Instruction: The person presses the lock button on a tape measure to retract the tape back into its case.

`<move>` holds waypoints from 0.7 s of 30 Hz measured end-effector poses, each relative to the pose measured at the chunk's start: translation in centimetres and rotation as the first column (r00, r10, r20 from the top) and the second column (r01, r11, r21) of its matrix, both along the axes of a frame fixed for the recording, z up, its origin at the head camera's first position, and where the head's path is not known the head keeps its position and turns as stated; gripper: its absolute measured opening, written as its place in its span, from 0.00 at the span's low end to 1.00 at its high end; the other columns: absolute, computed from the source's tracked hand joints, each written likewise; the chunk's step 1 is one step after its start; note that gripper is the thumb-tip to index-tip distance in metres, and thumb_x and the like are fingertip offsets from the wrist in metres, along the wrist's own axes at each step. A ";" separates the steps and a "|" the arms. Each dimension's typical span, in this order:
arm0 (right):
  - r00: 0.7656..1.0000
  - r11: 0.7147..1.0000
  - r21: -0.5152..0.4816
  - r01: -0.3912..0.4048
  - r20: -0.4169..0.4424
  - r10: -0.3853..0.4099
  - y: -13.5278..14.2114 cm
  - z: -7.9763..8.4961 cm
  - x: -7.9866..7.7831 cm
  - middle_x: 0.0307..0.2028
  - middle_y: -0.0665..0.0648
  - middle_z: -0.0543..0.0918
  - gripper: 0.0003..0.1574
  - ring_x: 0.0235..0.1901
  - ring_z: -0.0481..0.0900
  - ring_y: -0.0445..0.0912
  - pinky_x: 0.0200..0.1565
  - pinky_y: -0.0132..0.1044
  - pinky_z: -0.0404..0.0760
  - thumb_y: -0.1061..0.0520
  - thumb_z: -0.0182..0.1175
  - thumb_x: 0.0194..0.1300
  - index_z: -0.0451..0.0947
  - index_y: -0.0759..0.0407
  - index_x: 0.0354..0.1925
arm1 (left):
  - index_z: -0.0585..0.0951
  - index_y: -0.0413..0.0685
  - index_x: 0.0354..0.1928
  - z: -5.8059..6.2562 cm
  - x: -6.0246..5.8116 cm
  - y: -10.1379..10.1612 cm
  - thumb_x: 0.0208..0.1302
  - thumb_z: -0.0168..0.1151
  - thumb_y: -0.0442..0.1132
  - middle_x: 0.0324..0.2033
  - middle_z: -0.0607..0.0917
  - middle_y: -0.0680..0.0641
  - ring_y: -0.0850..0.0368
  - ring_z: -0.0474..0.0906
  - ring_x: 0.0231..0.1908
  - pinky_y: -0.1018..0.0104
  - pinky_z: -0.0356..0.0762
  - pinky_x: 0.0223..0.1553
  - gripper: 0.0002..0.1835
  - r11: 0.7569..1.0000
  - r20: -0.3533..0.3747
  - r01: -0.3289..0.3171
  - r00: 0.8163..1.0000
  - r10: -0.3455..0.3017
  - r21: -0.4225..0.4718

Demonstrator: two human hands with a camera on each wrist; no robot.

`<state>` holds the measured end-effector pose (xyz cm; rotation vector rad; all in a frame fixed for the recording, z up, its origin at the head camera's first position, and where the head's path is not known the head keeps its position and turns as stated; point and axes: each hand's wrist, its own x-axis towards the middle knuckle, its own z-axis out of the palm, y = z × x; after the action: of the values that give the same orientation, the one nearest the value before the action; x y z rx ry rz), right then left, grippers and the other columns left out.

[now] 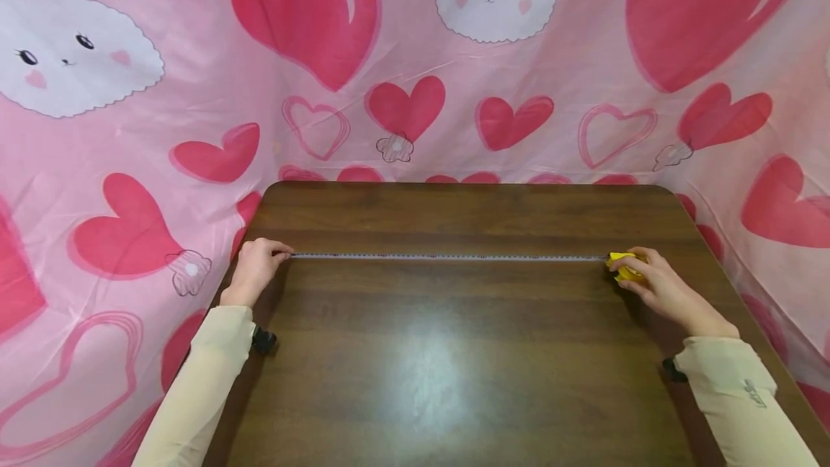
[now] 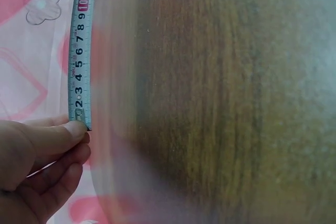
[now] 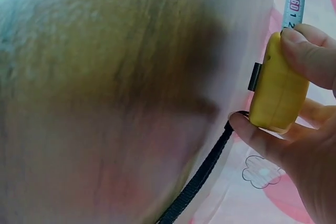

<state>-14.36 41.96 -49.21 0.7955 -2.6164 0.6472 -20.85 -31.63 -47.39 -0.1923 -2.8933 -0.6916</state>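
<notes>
A tape measure with a yellow case (image 1: 626, 267) is gripped in my right hand (image 1: 671, 298) at the right of the table. From it the pale blade (image 1: 447, 257) runs straight leftward, stretched between both hands. My left hand (image 1: 256, 269) pinches the blade's end between thumb and fingers. In the left wrist view the low numbers on the blade (image 2: 80, 59) rise away from the thumb. The right wrist view shows the red 60 mark near the case (image 3: 278, 90), with my thumb on its upper part. A black strap (image 3: 202, 177) hangs from the case.
Beneath the blade lies a brown wooden table (image 1: 363, 359) with rounded far corners. A pink cloth (image 1: 570, 63) with hearts and white faces hangs behind and at both sides. Black wrist cameras sit at the left cuff (image 1: 223, 326) and right cuff (image 1: 729, 362).
</notes>
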 end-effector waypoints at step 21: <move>0.999 1.000 -0.016 0.025 0.031 -0.024 -0.6 0.9 -0.1 0.52 0.71 0.75 0.35 0.52 0.71 0.65 0.54 0.37 0.68 0.78 0.74 0.46 0.78 0.62 0.52 | 0.91 0.38 0.41 0.1 0.0 0.7 0.66 0.70 0.31 0.41 0.90 0.35 0.33 0.85 0.48 0.37 0.78 0.55 0.05 1.000 0.007 -0.016 1.000 0.016 0.016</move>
<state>-14.43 41.32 -48.35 0.7531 -2.6413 0.6779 -20.87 -30.94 -47.29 -0.1655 -2.8917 -0.7136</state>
